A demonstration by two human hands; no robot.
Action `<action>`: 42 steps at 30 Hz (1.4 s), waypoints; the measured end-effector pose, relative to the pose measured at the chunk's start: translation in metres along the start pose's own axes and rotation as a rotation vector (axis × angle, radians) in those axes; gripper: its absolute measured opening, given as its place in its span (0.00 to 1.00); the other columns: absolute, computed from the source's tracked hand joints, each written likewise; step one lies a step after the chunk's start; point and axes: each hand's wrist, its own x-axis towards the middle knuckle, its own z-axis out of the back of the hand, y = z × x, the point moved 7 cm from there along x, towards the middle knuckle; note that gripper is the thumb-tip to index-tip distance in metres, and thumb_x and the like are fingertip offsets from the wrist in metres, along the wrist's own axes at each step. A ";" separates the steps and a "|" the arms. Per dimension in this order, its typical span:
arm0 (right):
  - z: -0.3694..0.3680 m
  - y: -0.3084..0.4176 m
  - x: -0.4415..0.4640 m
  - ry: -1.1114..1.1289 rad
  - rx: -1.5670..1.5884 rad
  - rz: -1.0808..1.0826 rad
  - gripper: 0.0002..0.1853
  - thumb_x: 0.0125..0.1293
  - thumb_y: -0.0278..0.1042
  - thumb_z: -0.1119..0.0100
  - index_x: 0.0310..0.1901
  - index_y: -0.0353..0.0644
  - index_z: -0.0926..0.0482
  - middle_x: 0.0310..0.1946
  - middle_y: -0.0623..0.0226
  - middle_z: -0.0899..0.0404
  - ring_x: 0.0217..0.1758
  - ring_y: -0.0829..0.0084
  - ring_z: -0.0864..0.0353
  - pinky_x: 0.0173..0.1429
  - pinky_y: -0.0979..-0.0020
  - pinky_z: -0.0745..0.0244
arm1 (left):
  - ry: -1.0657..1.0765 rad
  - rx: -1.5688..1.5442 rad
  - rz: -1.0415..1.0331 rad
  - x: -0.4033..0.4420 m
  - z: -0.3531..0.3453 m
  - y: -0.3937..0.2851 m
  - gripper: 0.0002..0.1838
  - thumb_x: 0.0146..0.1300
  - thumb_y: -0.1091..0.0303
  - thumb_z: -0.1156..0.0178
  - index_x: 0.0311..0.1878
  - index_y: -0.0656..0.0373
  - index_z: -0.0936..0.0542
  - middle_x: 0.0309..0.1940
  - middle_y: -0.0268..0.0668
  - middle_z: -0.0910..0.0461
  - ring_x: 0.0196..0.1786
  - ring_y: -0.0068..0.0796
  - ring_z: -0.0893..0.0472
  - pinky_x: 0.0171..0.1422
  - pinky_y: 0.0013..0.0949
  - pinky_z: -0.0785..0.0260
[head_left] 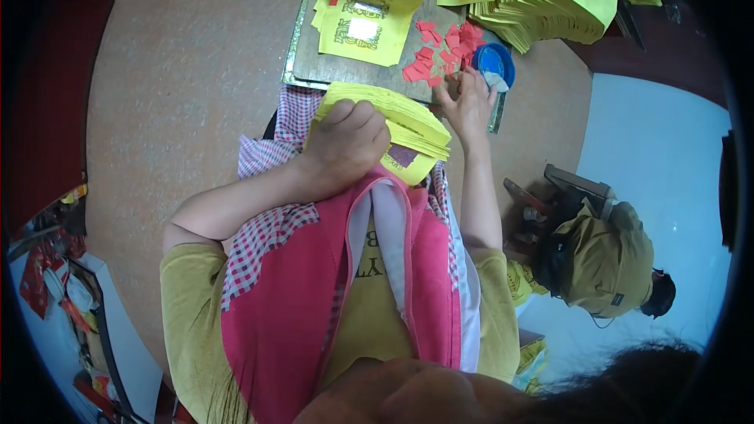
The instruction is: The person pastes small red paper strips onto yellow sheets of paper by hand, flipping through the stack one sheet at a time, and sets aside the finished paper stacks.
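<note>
My left hand (349,145) is closed on a thick stack of yellow printed papers (400,122), held above my lap just in front of the table edge. Over the table's near right corner reaches my right hand (471,102), its thumb and fingers spread apart, with nothing visible between them. Its fingertips are beside small red paper pieces (428,63) scattered on the wood. Right against those fingers stands a round blue dish (503,55) with a whitish lump (495,82) at its near rim.
On the table (306,67) lie yellow papers (365,20) with dark print and silver squares. A big fanned pile of yellow paper (550,0) fills the back right. To the right, a person (609,259) in olive clothing bends low beside a wooden bench (577,180).
</note>
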 end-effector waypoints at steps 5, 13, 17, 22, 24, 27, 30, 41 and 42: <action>0.001 -0.009 -0.009 -0.039 0.523 -0.052 0.12 0.63 0.41 0.31 0.43 0.42 0.16 0.56 0.54 0.17 0.67 0.53 0.24 0.77 0.44 0.46 | -0.035 -0.091 0.100 -0.008 -0.008 0.004 0.12 0.58 0.67 0.41 0.45 0.57 0.18 0.39 0.33 0.25 0.51 0.33 0.25 0.57 0.38 0.38; 0.080 0.116 -0.017 0.340 0.673 0.316 0.07 0.65 0.35 0.36 0.39 0.42 0.20 0.43 0.64 0.15 0.55 0.60 0.17 0.80 0.46 0.47 | -0.205 -0.005 0.147 -0.009 -0.002 0.006 0.11 0.57 0.66 0.36 0.44 0.54 0.15 0.53 0.36 0.25 0.64 0.36 0.29 0.67 0.48 0.41; 0.071 0.140 -0.018 0.394 0.410 0.383 0.08 0.62 0.35 0.36 0.40 0.43 0.22 0.44 0.61 0.17 0.57 0.58 0.19 0.80 0.42 0.50 | -0.195 0.016 0.154 -0.009 -0.003 0.006 0.11 0.58 0.66 0.37 0.44 0.53 0.15 0.53 0.35 0.25 0.65 0.35 0.30 0.66 0.48 0.42; 0.079 0.121 -0.017 0.244 0.391 0.398 0.11 0.61 0.32 0.38 0.45 0.42 0.20 0.50 0.56 0.18 0.61 0.56 0.21 0.79 0.48 0.44 | -0.174 -0.035 0.140 -0.013 -0.006 0.007 0.11 0.59 0.66 0.37 0.46 0.53 0.15 0.55 0.34 0.24 0.63 0.35 0.29 0.63 0.45 0.41; 0.074 0.081 -0.012 0.269 0.749 0.201 0.15 0.61 0.29 0.39 0.50 0.39 0.19 0.56 0.55 0.19 0.65 0.54 0.22 0.77 0.55 0.38 | -0.170 -0.068 0.148 -0.013 -0.006 0.008 0.11 0.60 0.67 0.37 0.46 0.53 0.15 0.55 0.34 0.24 0.62 0.34 0.28 0.62 0.43 0.40; 0.018 0.026 -0.016 0.159 0.735 0.064 0.20 0.63 0.26 0.43 0.58 0.37 0.20 0.62 0.52 0.21 0.69 0.50 0.25 0.73 0.59 0.32 | -0.165 -0.101 0.170 -0.011 -0.008 0.011 0.12 0.59 0.68 0.36 0.48 0.54 0.16 0.54 0.34 0.23 0.60 0.34 0.27 0.61 0.41 0.40; -0.021 0.008 -0.025 0.023 0.590 0.009 0.22 0.65 0.25 0.45 0.61 0.38 0.20 0.65 0.49 0.25 0.73 0.48 0.30 0.76 0.53 0.37 | -0.201 -0.087 0.148 -0.010 -0.007 0.011 0.13 0.59 0.69 0.35 0.48 0.55 0.16 0.51 0.33 0.21 0.58 0.33 0.26 0.60 0.41 0.39; -0.021 0.033 -0.056 0.117 -0.044 0.255 0.29 0.68 0.40 0.45 0.71 0.45 0.29 0.75 0.52 0.35 0.82 0.50 0.46 0.82 0.42 0.56 | -0.098 0.017 0.122 -0.004 -0.003 0.009 0.13 0.60 0.67 0.38 0.47 0.57 0.16 0.50 0.34 0.22 0.60 0.32 0.27 0.63 0.41 0.44; -0.021 0.037 -0.057 0.132 -0.005 0.239 0.30 0.68 0.42 0.46 0.72 0.46 0.30 0.75 0.51 0.36 0.83 0.50 0.47 0.83 0.41 0.58 | -0.099 0.017 0.124 -0.004 -0.003 0.009 0.13 0.60 0.67 0.38 0.47 0.57 0.16 0.50 0.34 0.22 0.60 0.32 0.27 0.63 0.41 0.44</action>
